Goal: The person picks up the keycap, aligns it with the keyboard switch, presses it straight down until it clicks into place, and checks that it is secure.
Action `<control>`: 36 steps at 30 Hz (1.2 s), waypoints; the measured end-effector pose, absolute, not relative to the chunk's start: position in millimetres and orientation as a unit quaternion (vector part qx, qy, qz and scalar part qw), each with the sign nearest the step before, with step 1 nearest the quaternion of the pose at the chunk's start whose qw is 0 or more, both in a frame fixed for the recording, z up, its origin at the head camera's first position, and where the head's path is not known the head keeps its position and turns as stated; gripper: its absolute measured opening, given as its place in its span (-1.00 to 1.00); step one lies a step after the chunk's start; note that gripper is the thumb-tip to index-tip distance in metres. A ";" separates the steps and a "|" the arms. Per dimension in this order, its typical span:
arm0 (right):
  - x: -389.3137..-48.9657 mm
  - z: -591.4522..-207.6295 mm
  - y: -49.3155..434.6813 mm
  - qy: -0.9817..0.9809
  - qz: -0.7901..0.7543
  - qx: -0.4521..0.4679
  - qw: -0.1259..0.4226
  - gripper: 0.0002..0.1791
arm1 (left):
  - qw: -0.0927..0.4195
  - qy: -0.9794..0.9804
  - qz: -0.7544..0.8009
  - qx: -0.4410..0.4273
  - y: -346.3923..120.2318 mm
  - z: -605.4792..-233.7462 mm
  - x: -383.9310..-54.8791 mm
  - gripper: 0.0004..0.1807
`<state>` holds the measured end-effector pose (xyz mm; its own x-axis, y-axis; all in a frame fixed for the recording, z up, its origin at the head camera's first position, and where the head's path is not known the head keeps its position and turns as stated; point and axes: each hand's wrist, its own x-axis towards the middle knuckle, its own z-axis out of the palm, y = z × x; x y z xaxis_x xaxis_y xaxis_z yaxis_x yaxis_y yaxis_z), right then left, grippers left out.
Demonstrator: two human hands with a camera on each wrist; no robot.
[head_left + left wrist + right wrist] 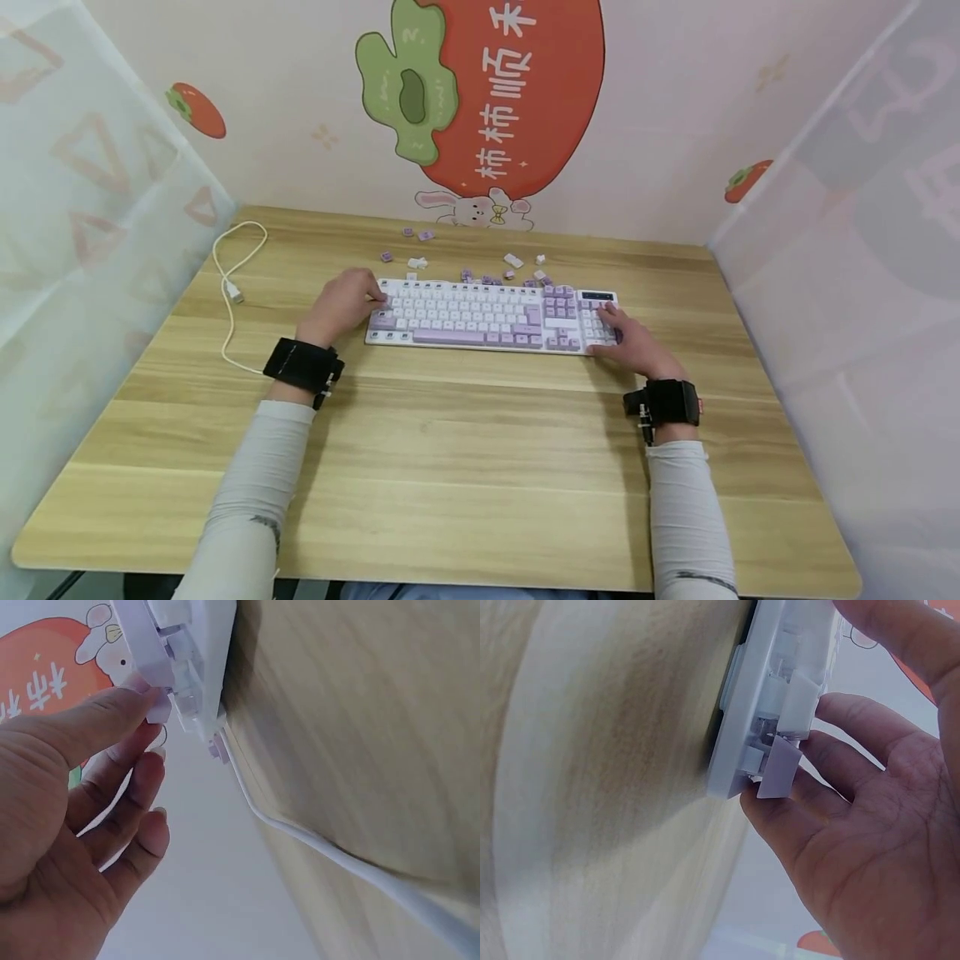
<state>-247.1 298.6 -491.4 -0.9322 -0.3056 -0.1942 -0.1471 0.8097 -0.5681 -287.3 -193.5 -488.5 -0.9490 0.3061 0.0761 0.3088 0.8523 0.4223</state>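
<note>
A white keyboard [551,349] with white and purple keycaps lies across the desk. At its left end my left hand [341,307] pinches a purple keycap [159,711] between thumb [90,721] and index finger, while its other fingers curl loosely below. My right hand [636,343] holds the keyboard's right end. Its thumb is by the near edge and its fingers bend over the number pad. In the right wrist view, the little finger [776,817] is against the end of the keyboard, beside a purple key [780,766]; that key partly hides another finger.
Loose purple and white keycaps [513,260] lie scattered behind the keyboard. A white cable [225,287] with a plug [235,292] loops over the left of the wooden desk [480,467]. Printed curtains [97,208] hang along the sides, with a printed backdrop [645,142] behind.
</note>
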 end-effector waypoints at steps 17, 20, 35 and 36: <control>-245.7 -488.2 297.4 0.941 -0.283 -0.116 0.142 -0.06 | -0.008 -0.940 -0.279 -0.195 -205.9 -491.1 -289.2 -0.82; -244.5 -486.5 297.1 0.942 -0.282 -0.118 0.142 -0.05 | -0.017 -0.926 -0.315 -0.208 -211.2 -493.7 -290.3 -0.81; -241.3 -488.8 296.0 0.944 -0.281 -0.112 0.133 -0.06 | -0.008 -0.920 -0.300 -0.252 -220.8 -496.1 -295.5 -0.82; -241.6 -488.1 296.6 0.944 -0.281 -0.113 0.131 -0.06 | -0.005 -0.922 -0.291 -0.256 -218.6 -495.0 -295.2 -0.82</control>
<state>-241.6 296.6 -488.1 -0.9402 -0.2867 -0.1838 -0.1396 0.8167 -0.5600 -295.2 -218.6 -495.0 -0.8693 0.4744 0.1389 0.4681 0.6997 0.5398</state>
